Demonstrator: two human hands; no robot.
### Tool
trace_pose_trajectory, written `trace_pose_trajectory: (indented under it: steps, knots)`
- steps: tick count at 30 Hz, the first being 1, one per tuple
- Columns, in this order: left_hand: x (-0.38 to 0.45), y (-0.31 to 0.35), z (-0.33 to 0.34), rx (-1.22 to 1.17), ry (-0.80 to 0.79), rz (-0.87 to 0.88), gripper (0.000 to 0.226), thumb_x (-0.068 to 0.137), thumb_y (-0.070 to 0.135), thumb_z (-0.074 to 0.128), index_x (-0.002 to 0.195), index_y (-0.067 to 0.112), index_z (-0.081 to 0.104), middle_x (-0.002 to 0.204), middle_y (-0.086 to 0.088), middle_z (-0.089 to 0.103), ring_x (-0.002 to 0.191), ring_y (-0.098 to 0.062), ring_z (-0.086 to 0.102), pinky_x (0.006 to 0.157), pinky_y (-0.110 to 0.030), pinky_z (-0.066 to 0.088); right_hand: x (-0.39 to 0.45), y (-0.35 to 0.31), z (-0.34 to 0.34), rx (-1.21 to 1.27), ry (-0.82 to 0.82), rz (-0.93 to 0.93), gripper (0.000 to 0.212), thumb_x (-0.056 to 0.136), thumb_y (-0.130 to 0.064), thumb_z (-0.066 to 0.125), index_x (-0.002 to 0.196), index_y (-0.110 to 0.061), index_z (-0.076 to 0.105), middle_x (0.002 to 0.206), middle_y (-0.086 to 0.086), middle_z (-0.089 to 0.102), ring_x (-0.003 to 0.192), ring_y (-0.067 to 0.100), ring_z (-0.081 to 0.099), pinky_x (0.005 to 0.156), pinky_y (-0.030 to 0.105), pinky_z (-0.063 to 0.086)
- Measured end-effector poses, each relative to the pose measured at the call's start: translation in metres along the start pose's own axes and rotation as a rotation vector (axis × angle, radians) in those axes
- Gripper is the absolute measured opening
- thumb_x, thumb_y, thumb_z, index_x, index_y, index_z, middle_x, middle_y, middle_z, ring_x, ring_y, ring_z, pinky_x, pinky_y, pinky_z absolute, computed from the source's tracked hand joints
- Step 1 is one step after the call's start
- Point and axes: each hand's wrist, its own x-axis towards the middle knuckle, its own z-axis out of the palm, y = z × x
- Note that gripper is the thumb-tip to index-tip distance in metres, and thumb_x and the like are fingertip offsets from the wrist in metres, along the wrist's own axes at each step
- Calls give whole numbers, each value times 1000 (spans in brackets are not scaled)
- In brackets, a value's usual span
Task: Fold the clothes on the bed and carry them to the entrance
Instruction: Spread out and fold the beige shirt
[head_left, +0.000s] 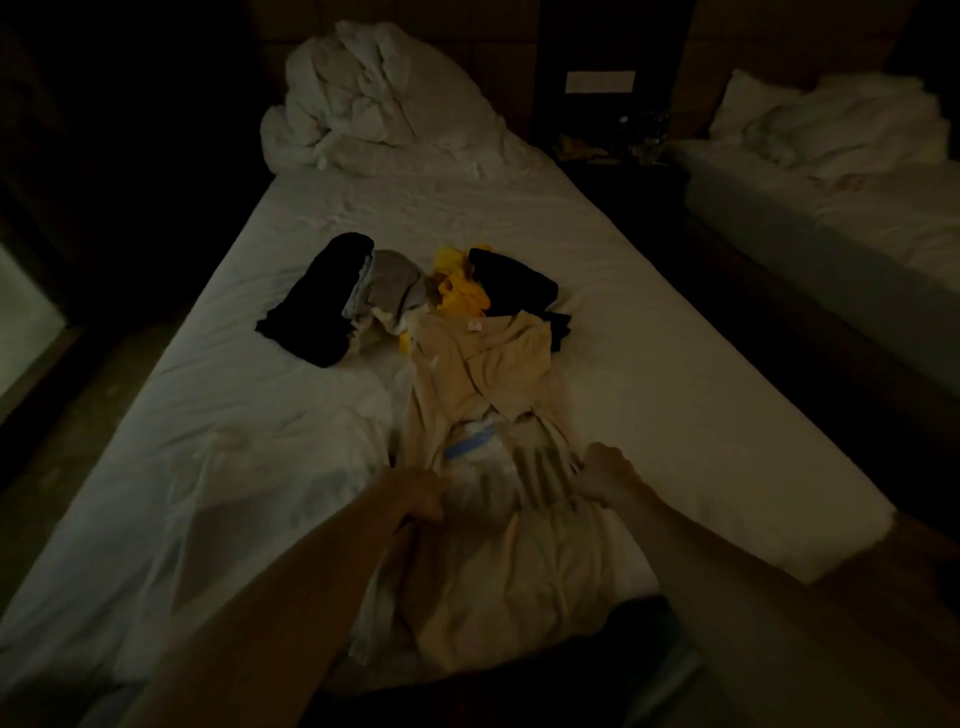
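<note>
Dim room, head view. A beige shirt lies lengthwise down the middle of the bed, collar away from you, sleeves crossed over its chest; a pale patch with a blue stripe shows at its middle. Your left hand and right hand each pinch the cloth at the two sides of its lower half, fingers curled round a gather of fabric, nothing else held. The blur between the hands hides how the cloth lies there.

Step in hand, as judged: drawing the lower half flat before folding it up toward the collar. Keep both grips level and pull evenly, so the side edges stay parallel; smooth the bunched hem near you before you lift. Carry the hem up to the collar in one sweep and lay it down without disturbing the crossed sleeves.

Beyond the collar, touching or just beside it, the remaining clothes wait: a black piece at the left, a grey piece, a yellow piece and a second black piece. Whether these are already folded cannot be told. A crumpled duvet sits at the head of the bed.
</note>
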Motion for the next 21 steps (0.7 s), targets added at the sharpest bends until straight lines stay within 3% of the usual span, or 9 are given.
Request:
trace_pose_trajectory:
  steps: [4,8,13,15,18,21]
  knots:
    - [-26,16,28,34,36,8,62,92,39,61,141,8,40,144,-14,44,130,-31,46,103,-38,39,-39,26,28,-7,34,56,45,85,-47,58,114,-13,58,117,9,62,100,27,62,89,38,53]
    - [-38,19,53,23,29,-11,74,85,35,71,145,13,34,145,-12,43,130,-32,45,107,-44,40,-68,47,54,-20,-48,-13,60,82,-59,58,123,-15,53,124,11,57,110,31,58,90,36,49]
    - [-45,20,71,-170,170,7,74,93,34,61,151,12,20,152,-14,32,136,-32,37,112,-42,34,-96,50,52,213,37,-256,54,86,-30,61,134,-18,40,126,10,58,111,29,58,94,37,49]
    - [-48,22,72,-326,274,24,62,97,35,53,149,15,26,147,-13,39,129,-31,46,104,-41,43,-102,46,42,243,70,-310,48,86,-20,61,130,-18,40,123,9,58,107,28,58,92,39,50]
    - [-55,29,64,-665,368,57,41,96,32,54,134,19,44,118,-7,59,93,-22,64,74,-34,56,-106,35,31,243,108,-320,46,81,-21,60,122,-19,42,116,9,57,102,29,59,86,40,53]
    - [-63,32,58,-680,450,94,24,95,20,52,117,11,56,109,-7,64,84,-20,66,71,-38,59,-107,23,37,110,160,-301,50,89,-20,57,135,-15,38,126,13,52,111,31,54,91,37,47]
